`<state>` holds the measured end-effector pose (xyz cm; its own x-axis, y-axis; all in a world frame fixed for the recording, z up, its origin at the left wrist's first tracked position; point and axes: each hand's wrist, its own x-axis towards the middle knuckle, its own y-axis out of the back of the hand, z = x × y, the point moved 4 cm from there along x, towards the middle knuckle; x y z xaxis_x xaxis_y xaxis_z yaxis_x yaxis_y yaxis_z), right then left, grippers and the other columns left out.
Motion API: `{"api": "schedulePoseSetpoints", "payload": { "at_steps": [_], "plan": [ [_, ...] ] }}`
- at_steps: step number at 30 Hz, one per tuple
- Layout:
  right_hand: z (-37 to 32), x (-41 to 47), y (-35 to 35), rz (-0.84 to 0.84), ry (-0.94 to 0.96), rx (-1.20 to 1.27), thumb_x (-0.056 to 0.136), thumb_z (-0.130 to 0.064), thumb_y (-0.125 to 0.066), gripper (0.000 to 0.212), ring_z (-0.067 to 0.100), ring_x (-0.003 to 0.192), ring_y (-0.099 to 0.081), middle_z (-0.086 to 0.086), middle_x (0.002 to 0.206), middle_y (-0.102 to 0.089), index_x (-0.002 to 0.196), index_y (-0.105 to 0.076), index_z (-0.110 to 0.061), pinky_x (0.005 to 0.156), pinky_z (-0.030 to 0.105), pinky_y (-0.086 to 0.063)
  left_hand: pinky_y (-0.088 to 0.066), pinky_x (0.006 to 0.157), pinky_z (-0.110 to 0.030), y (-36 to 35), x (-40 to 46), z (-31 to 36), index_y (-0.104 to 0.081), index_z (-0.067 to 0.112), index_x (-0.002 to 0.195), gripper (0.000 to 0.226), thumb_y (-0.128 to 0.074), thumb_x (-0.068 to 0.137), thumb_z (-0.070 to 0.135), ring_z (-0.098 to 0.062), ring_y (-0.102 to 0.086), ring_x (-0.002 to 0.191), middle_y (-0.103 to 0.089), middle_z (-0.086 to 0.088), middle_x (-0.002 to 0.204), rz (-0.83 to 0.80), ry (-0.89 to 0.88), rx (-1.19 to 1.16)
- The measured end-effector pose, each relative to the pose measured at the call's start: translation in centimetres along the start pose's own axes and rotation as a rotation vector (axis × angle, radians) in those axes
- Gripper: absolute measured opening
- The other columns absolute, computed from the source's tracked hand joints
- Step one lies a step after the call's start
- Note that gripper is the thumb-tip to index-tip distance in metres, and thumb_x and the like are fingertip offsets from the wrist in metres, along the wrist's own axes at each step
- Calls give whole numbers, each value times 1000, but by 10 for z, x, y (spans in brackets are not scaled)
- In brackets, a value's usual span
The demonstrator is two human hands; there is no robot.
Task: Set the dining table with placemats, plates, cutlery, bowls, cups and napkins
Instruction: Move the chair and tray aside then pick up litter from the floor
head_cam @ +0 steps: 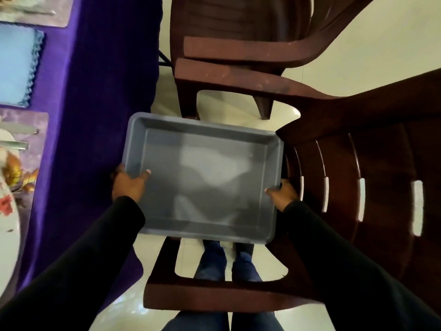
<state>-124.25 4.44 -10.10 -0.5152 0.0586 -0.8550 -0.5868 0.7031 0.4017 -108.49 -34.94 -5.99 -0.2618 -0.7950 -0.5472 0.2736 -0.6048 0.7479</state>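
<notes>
In the middle of the frame there's a grey plastic tray (205, 177), rectangular with rounded corners and a shallow raised rim, smooth and a bit glossy inside. Both hands carry it by the side edges: the left hand (130, 185) has its grip clamped on the left rim, thumb hooked over the top, and the right hand (282, 194) clamps the right rim the same way. Both arms reach forward in black sleeves (346, 259). Under and around the tray sit dark brown moulded plastic chairs (238, 68). Along the left edge of the frame is the desk under a purple velvety cloth (95, 91), with a pale blue napkin (16, 65) and a floral plate (8, 199) partly visible.
</notes>
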Motion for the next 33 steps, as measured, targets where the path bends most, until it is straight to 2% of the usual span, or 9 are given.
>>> {"api": "schedulePoseSetpoints", "payload": {
  "at_steps": [4, 8, 13, 16, 19, 22, 27, 30, 33],
  "plan": [
    [0, 5, 4, 30, 48, -60, 91, -6, -61, 48, 36, 115, -60, 15, 127, -63, 137, -49, -7, 100, 44, -50, -46, 103, -48, 7, 15, -1, -41, 6, 146, 73, -77, 87, 28, -40, -50, 128, -44, -20, 146, -29, 80, 24],
    [-5, -7, 23, 25, 77, -146, 91, -1, -57, 36, 35, 106, -63, 12, 118, -65, 126, -54, -8, 94, 46, -55, -49, 87, -37, 22, 10, 1, -60, -2, 130, 44, -72, 90, 10, -38, -64, 112, -64, -19, 127, -11, 83, -81],
    [-25, -60, 65, 101, 157, -199, 92, 0, -54, 30, 33, 109, -62, 13, 116, -64, 121, -57, -7, 93, 38, -52, -48, 98, -37, 55, -37, 14, -64, 0, 128, 42, -70, 90, 17, -36, -64, 115, -67, -18, 125, 125, 39, -170],
    [-35, -98, 98, 164, 204, -200, 91, -1, -55, 22, 32, 104, -63, 10, 109, -65, 110, -56, -13, 91, 41, -54, -50, 96, -40, 72, -69, 16, -71, -1, 114, 33, -70, 89, 20, -38, -66, 108, -70, -23, 114, 169, 5, -185],
    [-44, -138, 133, 240, 256, -209, 91, -4, -55, 16, 31, 95, -64, 10, 100, -65, 103, -54, -15, 79, 35, -51, -52, 88, -41, 91, -106, 26, -75, -1, 100, 24, -68, 90, 20, -38, -68, 95, -73, -23, 99, 170, -35, -203],
    [-53, -183, 168, 280, 311, -209, 91, -6, -56, 14, 29, 89, -65, 9, 96, -67, 102, -55, -14, 76, 37, -55, -50, 88, -38, 115, -141, 36, -74, 0, 103, 24, -68, 90, 19, -37, -67, 96, -73, -19, 100, 166, -66, -259],
    [-65, -238, 213, 339, 419, -192, 89, -16, -63, 20, 26, 89, -67, 4, 99, -69, 109, -62, -19, 86, 43, -56, -48, 97, -38, 170, -180, 61, -74, -4, 107, 24, -70, 90, 12, -31, -67, 99, -72, -16, 103, 188, -225, -327],
    [-76, -265, 229, 380, 542, -149, 91, -13, -64, 18, 24, 83, -65, 6, 96, -69, 108, -68, -13, 82, 38, -54, -47, 85, -30, 204, -202, 75, -76, 2, 105, 21, -68, 90, 14, -21, -63, 89, -72, -10, 98, 205, -303, -419],
    [-85, -284, 242, 436, 637, -105, 88, -13, -67, 15, 29, 79, -68, 8, 86, -73, 103, -71, -11, 83, 47, -57, -52, 79, -36, 231, -220, 82, -78, 8, 96, 14, -70, 87, 15, -18, -61, 78, -72, -13, 85, 190, -361, -491]
  ]
}}
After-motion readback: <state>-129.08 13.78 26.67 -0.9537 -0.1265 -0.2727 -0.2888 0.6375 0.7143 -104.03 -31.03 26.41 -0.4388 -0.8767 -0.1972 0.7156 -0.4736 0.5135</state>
